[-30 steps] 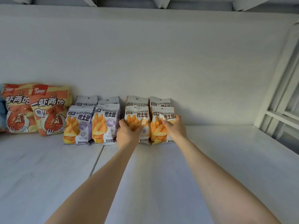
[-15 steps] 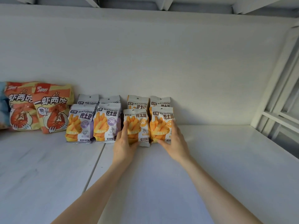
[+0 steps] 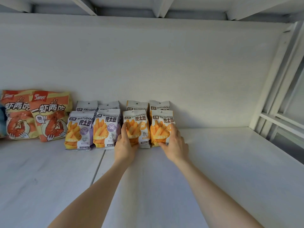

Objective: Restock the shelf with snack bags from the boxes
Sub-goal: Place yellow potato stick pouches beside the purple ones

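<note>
On the white shelf (image 3: 213, 162) two rows of WATUDOU fries snack bags stand against the back wall. The front row has two purple bags (image 3: 79, 130) (image 3: 106, 129) on the left, then two orange bags. My left hand (image 3: 124, 145) holds the left orange bag (image 3: 139, 127) at its lower left edge, fingers up along its side and thumb across the front. On the right orange bag (image 3: 160, 127), my right hand (image 3: 175, 143) grips the lower right edge, thumb under its front corner. Both bags stand upright, side by side.
Two large orange shrimp-cracker bags (image 3: 49, 116) (image 3: 15, 114) lean on the wall at far left. More WATUDOU bags (image 3: 137, 105) stand in the back row. A white frame post (image 3: 269, 83) bounds the shelf's right end, and bare shelf board lies right of the bags.
Both hands slid from the bags' fronts down to their lower outer edges. The two orange bags stay upright in the front row.
</note>
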`<state>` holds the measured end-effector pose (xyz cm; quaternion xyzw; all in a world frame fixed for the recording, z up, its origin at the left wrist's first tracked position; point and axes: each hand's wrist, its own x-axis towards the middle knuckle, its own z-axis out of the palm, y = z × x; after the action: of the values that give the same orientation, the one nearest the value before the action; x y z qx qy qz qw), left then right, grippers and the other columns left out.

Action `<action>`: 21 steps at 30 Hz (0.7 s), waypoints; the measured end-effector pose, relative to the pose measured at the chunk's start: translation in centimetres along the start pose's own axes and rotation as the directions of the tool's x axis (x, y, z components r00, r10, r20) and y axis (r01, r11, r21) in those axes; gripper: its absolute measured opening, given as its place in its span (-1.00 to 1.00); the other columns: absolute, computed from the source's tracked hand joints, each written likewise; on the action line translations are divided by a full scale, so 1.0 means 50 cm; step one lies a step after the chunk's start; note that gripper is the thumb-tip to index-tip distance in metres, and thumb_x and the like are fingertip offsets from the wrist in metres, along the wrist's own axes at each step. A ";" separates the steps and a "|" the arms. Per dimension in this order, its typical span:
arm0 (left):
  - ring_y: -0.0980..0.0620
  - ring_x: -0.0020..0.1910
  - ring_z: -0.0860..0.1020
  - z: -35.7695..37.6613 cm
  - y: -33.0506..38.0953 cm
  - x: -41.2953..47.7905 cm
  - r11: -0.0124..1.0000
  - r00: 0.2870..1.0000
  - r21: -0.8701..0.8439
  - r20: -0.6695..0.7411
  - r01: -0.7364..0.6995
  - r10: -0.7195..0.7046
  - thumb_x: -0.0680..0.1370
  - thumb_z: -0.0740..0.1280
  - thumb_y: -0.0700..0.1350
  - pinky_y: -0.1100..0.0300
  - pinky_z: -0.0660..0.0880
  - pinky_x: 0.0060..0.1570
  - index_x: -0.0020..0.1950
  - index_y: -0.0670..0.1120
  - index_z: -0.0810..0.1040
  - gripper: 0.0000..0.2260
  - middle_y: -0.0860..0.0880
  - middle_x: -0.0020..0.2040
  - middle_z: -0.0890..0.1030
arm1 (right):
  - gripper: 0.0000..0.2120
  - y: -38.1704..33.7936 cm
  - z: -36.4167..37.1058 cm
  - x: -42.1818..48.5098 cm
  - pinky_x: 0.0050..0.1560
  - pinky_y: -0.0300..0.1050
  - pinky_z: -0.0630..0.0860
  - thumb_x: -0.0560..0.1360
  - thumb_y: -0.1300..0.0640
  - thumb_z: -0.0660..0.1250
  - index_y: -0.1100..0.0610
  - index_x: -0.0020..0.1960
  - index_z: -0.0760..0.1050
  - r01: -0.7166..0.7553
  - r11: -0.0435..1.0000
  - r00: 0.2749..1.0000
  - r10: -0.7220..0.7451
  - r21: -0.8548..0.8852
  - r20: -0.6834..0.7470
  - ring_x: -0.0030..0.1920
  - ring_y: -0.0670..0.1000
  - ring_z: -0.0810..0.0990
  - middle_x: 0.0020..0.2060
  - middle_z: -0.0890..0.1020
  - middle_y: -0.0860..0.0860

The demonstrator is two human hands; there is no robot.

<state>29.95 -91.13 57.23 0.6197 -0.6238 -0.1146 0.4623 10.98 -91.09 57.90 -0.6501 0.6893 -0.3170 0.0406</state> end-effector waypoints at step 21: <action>-0.16 0.32 0.41 -0.136 0.041 -0.132 0.944 0.943 0.329 0.318 -0.009 -0.102 0.51 0.29 0.23 -0.05 0.50 0.11 0.56 0.04 0.01 -0.26 -0.10 0.44 0.34 | -0.23 -0.044 -0.110 -0.160 0.40 0.27 0.13 0.56 -0.26 0.13 0.04 0.58 -0.12 0.006 0.956 0.999 0.004 -0.292 0.032 0.53 0.10 0.11 0.55 0.12 0.10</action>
<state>32.15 -81.96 59.53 0.6742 -0.6877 -0.1232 0.2395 11.53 -81.49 60.48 -0.6543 0.7276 -0.2010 -0.0448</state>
